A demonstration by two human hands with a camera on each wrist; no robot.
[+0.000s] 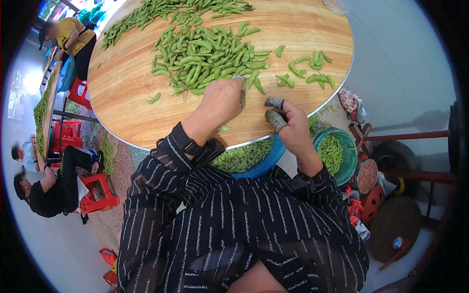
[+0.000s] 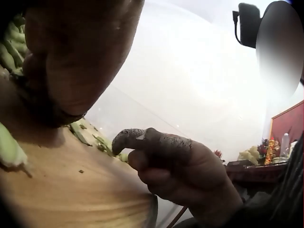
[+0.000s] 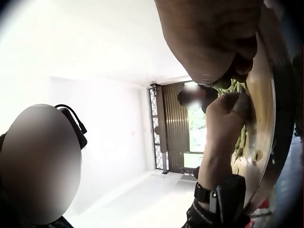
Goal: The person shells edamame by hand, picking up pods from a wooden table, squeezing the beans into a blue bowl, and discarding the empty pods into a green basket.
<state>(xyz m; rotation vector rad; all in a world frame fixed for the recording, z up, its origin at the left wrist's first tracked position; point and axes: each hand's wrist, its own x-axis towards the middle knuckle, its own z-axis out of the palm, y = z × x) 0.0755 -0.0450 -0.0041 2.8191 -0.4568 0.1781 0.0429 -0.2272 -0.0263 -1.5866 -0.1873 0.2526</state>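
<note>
My left hand (image 1: 220, 100) is low over the wooden round table (image 1: 127, 107), at the near edge of a heap of green soybean pods (image 1: 205, 53). Its fingers bend down towards the tabletop, and I cannot tell whether a pod is between the hidden fingertips. To its right, my right hand (image 1: 297, 134) hovers at the table's edge. Dark grey finger covers (image 1: 276, 119) wrap its thumb and forefinger, which stand apart with a gap between them. In the left wrist view its other fingers (image 2: 156, 176) fold loosely inwards. One pod (image 2: 10, 149) lies near the left hand there.
Several loose pods (image 1: 317, 78) lie at the right of the table. Below the edge, a blue basin (image 1: 273, 154) of pods sits at my lap, with a green bucket (image 1: 349, 141) of pods to its right. People at another table (image 1: 49, 132) and red stools (image 1: 100, 190) are at left.
</note>
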